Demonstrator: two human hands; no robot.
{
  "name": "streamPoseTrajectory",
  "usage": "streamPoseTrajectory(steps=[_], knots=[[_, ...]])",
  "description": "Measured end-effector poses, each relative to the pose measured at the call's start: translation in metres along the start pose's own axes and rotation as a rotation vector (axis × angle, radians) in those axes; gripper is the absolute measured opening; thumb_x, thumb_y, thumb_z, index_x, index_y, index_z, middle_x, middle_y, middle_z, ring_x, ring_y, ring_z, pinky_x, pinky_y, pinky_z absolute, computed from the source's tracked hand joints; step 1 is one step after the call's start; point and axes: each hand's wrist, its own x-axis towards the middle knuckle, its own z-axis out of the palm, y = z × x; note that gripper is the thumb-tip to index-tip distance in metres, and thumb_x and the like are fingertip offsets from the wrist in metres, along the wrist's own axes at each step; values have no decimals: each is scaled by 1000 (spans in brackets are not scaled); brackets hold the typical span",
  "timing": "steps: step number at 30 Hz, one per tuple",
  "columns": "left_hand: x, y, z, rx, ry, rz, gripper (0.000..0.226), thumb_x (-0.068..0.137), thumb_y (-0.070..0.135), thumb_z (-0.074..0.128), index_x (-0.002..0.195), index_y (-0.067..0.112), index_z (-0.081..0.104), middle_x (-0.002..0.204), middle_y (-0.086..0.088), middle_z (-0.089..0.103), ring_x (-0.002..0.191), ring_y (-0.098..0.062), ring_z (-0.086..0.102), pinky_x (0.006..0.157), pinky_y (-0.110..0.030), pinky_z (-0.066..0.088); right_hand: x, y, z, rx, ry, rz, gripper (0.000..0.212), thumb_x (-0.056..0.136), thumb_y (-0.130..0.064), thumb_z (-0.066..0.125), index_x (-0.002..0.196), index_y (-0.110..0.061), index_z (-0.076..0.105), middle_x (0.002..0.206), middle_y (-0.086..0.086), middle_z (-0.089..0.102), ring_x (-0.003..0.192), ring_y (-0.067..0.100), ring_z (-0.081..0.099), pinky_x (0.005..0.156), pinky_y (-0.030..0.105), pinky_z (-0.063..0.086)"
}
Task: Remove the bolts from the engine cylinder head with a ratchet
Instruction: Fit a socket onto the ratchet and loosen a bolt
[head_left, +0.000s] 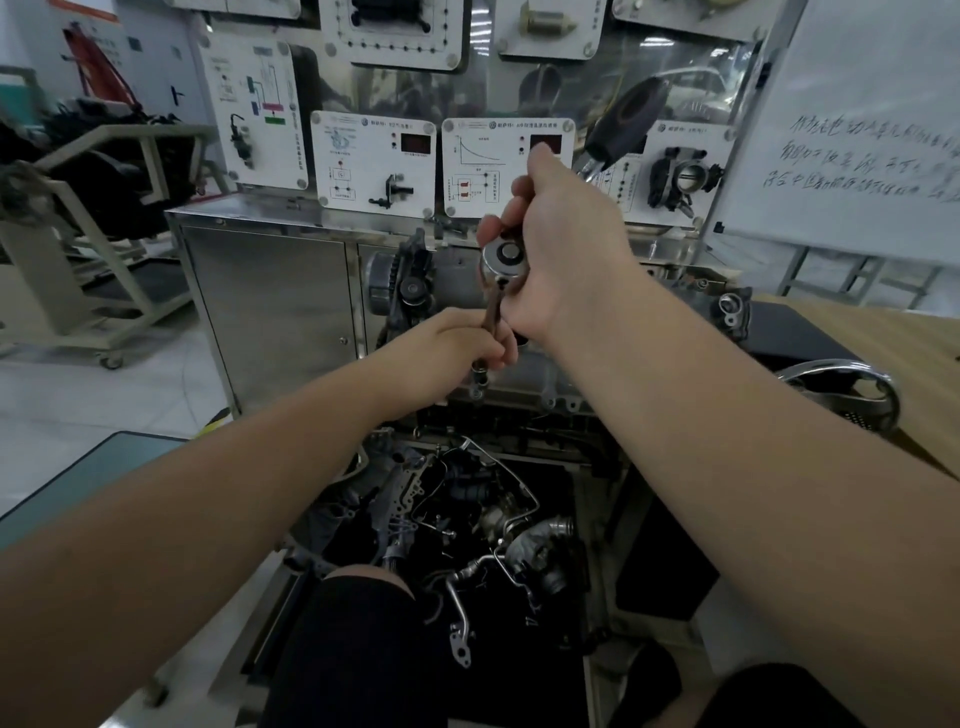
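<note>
The right hand (563, 249) is wrapped around the ratchet (503, 258) just behind its round head, so most of the shaft is hidden under the palm; only the black handle (626, 122) comes out above the hand, blurred against the display board (374, 161). Under the round head a thin dark extension bar (493, 312) goes down into the left hand (457, 345), whose fingers are curled around its lower part. A small socket end (480, 371) shows just below those fingers, close to the top of the engine (524, 379). I cannot tell if it sits on a bolt, because the hand and the shadow cover that place, and I cannot make out any bolt clearly.

The cylinder head is the grey metal block under both hands, in the middle of the view, in front of the steel cabinet (270, 306). Lower down, the pipes and the turbo parts (519, 540) are dark and hard to separate.

To the left of the engine there is bare floor (104, 395) before a beige stand (93, 270). To the right, a wooden table (883, 353) with a metal ring (841, 389) on it stands near the engine, and a whiteboard (872, 130) is cut off by the frame.
</note>
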Motion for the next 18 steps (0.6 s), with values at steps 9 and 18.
streamPoseTrajectory(steps=[9,18], knots=[[3,-23,11,-3,-18,-58,23,100,7,46,102,-4,66,113,-24,64,102,-31,59,110,-51,38,6,28,-10,-29,59,23,37,101,-44,54,74,-18,55,44,-8,50,38,9,53,69,33,45],[7,-25,8,8,0,9,22,100,9,48,98,-4,65,87,-7,66,83,-14,59,102,-50,43,7,24,-9,-22,44,-2,38,101,-45,53,74,-18,54,44,-7,48,39,11,52,59,31,44]])
